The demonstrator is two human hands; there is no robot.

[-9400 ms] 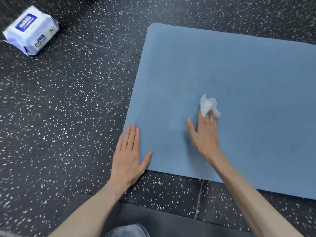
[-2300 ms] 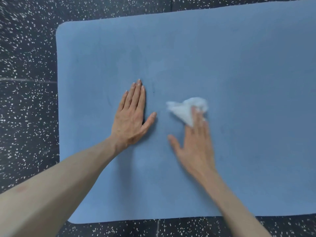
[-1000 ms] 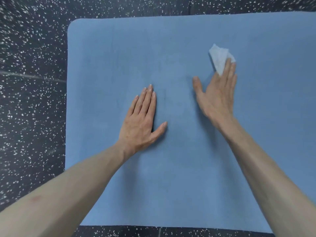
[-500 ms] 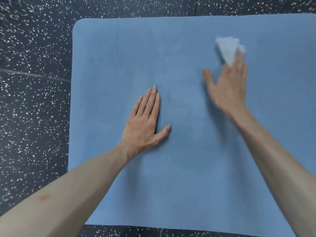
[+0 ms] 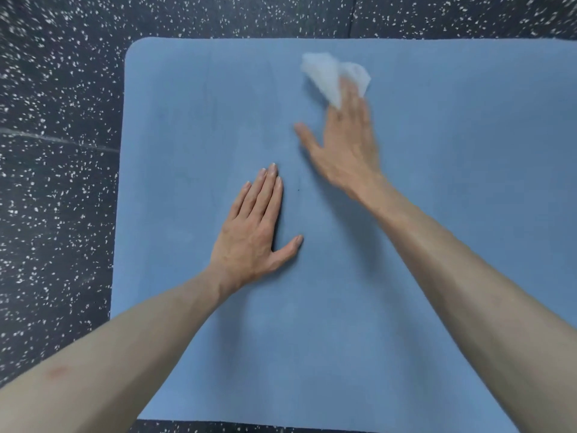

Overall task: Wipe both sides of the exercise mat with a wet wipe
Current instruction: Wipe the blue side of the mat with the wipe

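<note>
Exercise mat [image 5: 437, 214], blue, lies flat on the speckled floor [image 5: 56, 214] and fills most of the frame, its long axis running off the right edge.

The wet wipe [image 5: 331, 75] sits upper centre of the frame, pinned to the mat under the straight fingertips of the right hand [image 5: 346, 145]; that grip is flat and pressing, not curled round the wipe. The left hand [image 5: 253, 232] rests flat at centre, fingers straight, holding nothing, bracing the mat. The larger unswept stretch lies to the right, nearer the right hand, which probably should carry the stroke that way.
</note>
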